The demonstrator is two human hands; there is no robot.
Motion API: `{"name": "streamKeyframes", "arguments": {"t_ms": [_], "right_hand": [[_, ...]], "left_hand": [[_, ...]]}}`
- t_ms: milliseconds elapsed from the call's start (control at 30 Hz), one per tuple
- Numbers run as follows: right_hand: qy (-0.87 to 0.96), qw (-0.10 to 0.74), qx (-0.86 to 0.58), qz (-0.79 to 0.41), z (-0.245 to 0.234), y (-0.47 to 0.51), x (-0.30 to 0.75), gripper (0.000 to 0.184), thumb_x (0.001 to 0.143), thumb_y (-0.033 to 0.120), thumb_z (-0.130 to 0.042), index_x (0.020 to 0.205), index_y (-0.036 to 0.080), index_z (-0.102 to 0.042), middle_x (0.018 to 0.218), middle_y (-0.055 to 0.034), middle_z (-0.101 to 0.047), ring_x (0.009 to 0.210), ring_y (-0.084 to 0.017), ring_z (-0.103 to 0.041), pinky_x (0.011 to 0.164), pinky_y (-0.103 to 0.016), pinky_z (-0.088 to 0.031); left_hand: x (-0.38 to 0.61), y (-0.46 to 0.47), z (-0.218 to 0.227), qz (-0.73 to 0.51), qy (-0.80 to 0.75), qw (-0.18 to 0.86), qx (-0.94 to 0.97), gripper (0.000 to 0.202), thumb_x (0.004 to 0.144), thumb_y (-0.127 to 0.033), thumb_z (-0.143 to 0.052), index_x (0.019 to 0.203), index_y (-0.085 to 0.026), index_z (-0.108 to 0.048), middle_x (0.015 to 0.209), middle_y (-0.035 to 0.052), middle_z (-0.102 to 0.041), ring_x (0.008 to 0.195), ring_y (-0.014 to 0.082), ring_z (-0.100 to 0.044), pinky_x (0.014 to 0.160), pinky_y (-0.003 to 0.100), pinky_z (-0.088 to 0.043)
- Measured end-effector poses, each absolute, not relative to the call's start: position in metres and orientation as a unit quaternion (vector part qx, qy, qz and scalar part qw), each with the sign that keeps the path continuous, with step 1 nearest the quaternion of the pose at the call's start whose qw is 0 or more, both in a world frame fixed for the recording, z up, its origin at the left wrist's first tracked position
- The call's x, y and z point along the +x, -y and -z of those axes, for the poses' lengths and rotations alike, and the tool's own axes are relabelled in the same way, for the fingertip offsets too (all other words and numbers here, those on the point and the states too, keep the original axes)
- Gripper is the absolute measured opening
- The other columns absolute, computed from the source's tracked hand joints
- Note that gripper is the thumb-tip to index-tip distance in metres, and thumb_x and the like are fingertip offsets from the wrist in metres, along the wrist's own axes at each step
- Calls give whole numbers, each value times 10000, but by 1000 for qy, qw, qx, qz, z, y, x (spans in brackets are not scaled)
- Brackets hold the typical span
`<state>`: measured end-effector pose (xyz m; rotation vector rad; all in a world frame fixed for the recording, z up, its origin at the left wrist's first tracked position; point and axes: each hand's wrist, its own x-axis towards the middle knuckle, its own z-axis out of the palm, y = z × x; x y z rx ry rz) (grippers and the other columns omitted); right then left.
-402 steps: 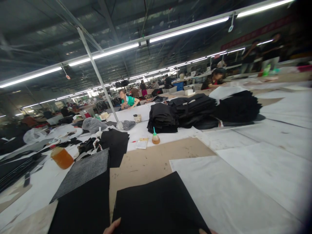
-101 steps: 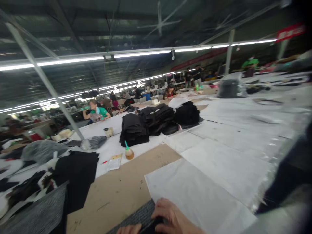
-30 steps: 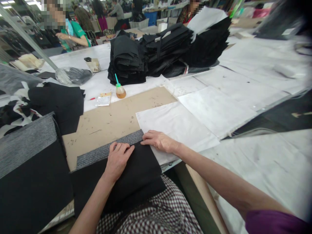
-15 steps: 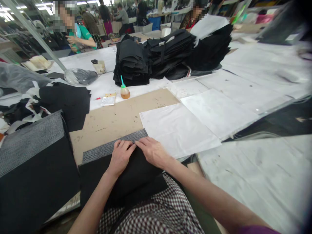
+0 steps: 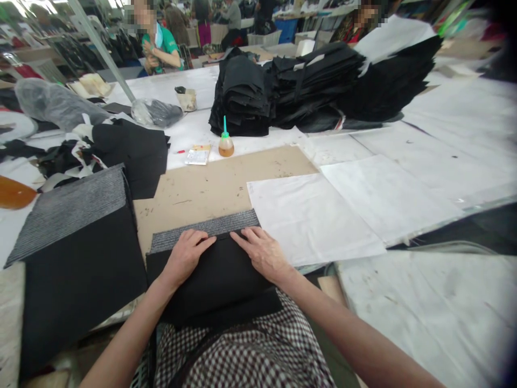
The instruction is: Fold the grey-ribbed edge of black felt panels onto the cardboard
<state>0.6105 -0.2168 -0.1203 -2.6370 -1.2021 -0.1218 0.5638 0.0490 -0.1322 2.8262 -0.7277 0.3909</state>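
Observation:
A piece of black fabric (image 5: 218,275) lies over the table's front edge and hangs toward my lap. Beyond its upper edge runs a grey ribbed strip (image 5: 205,226). My left hand (image 5: 189,252) rests on the left part of that edge, fingers stretched over it and thumb pointing right. On the right part lies my right hand (image 5: 260,250), palm down with its fingers extended and pressing the edge. A short gap separates the two hands. To the left, a thick stack of similar black pieces (image 5: 84,275) with grey ribbed tops (image 5: 81,202) droops over the table edge.
Brown board (image 5: 189,188) and white sheets (image 5: 311,215) cover the table. Farther back are an oil bottle (image 5: 226,145), a small paper pad (image 5: 198,155) and large bundles of black fabric (image 5: 315,86). A person in green (image 5: 163,51) stands across the table.
My hands have moved apart along the fabric's edge, from nearly touching at the thumbs to a visible gap. The camera view has shifted to the left.

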Motion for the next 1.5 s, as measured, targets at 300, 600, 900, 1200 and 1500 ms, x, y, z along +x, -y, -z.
{"name": "streamKeyframes", "arguments": {"t_ms": [300,600,900,1200,1500], "right_hand": [[415,97,-902,66,104,203,607,479,884,56,-495,1348,170,-528,1223,-137,-554,1170,-286,-443,1025,-456,-393],[425,125,-895,48,119,163,585,526,868,10,-458,1379,133,-472,1194,-118,-573,1117,-255,-466,965,-387,-440],[436,81,-895,38,114,154,589,667,839,32,-517,1457,256,-411,1128,-102,-564,1014,-273,-473,872,-423,-420],[446,79,-890,55,103,134,591,414,922,112,-495,1321,205,-552,1182,-132,-559,1084,-296,-468,944,-465,-390],[485,128,-864,54,125,92,572,421,942,81,-462,1360,120,-490,1113,-120,-581,1089,-258,-479,951,-386,-435]], "left_hand": [[561,-45,112,-122,295,-14,948,320,973,-138,-438,1249,-185,-593,1034,101,-617,946,217,-536,890,397,-423],[553,-72,121,-117,270,33,955,315,985,-147,-427,1259,-176,-579,1090,101,-602,1001,213,-521,894,365,-429],[528,-119,123,-104,241,71,962,354,986,-126,-403,1279,-204,-586,1105,102,-603,1007,206,-519,901,375,-442],[530,-116,108,-82,283,11,956,333,980,-139,-429,1277,-181,-573,1052,98,-611,997,214,-527,942,394,-428],[522,-142,116,-90,217,89,968,328,976,-157,-445,1256,-220,-604,1065,78,-627,978,186,-542,904,344,-447]]}}
